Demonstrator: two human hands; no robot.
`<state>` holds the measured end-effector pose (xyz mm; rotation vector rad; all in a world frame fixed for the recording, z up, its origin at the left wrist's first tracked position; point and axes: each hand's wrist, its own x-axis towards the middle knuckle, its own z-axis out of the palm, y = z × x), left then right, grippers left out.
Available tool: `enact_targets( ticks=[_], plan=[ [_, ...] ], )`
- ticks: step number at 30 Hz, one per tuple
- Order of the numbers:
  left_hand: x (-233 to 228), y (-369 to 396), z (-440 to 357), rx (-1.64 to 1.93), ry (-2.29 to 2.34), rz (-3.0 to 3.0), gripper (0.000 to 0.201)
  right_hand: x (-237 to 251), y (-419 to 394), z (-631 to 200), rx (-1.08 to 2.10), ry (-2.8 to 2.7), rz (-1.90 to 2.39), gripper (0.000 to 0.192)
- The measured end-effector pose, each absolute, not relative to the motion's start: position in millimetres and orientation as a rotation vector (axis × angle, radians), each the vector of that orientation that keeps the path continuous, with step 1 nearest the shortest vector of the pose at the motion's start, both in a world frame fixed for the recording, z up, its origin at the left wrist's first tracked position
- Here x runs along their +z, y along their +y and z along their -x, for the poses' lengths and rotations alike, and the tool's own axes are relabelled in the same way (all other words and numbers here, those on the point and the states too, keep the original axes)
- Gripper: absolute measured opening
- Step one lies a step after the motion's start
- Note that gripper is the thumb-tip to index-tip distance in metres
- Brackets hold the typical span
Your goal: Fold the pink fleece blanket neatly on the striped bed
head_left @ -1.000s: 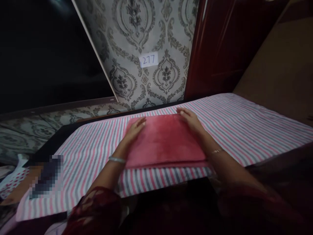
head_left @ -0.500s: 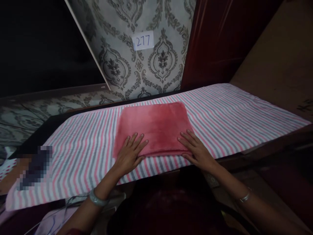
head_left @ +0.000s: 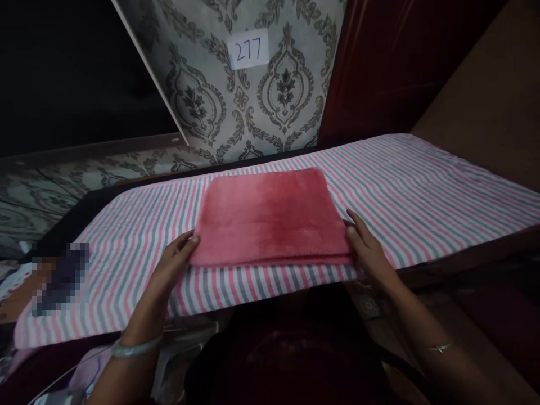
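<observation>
A folded pink plush cloth (head_left: 270, 216) lies flat on a pink, grey and white striped cover (head_left: 236, 284), its layered fold edge towards me. My left hand (head_left: 175, 256) is at the near left corner of the cloth, thumb on the edge and the other fingers partly hidden behind it. At the right side, my right hand (head_left: 367, 247) pinches the near right edge, thumb close to the fabric, one finger raised off it.
A dark screen (head_left: 80, 73) stands at the back left. Behind the table are patterned wallpaper with a paper marked 277 (head_left: 248, 49) and a dark red panel (head_left: 392, 73). A blurred-out dark item (head_left: 63, 281) rests on the cover's left end.
Both hands have slid outward from lying flat on top of the pink cloth to its left and right edges. The view has tilted slightly downward.
</observation>
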<state>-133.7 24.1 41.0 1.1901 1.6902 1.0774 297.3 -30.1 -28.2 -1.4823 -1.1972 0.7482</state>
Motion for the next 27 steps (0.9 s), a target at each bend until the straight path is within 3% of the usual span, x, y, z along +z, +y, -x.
enact_targets(
  ticks=[4, 8, 12, 21, 27],
  plan=[
    [45.9, 41.8, 129.7, 1.075, 1.598, -1.022, 0.057, -24.1, -8.7, -294.7, 0.724, -1.215, 1.561, 0.078],
    [49.9, 59.0, 126.4, 1.025, 1.482, -0.888, 0.047, -15.4, 0.5, -291.3, 0.853, -1.140, 1.548, 0.089],
    [55.8, 68.5, 119.7, 1.062, 1.402, -0.863, 0.052, -6.9, 3.7, -290.3, 0.966, -0.975, 1.461, 0.103],
    [61.4, 82.8, 107.5, 1.168, 1.425, -0.879, 0.070, 11.5, 36.8, -281.2, 1.320, -0.716, 1.242, 0.078],
    [95.7, 81.8, 105.3, 1.393, 1.414, -1.034, 0.080, 50.4, 59.5, -290.4, 1.074, -0.997, 1.190, 0.088]
  ],
)
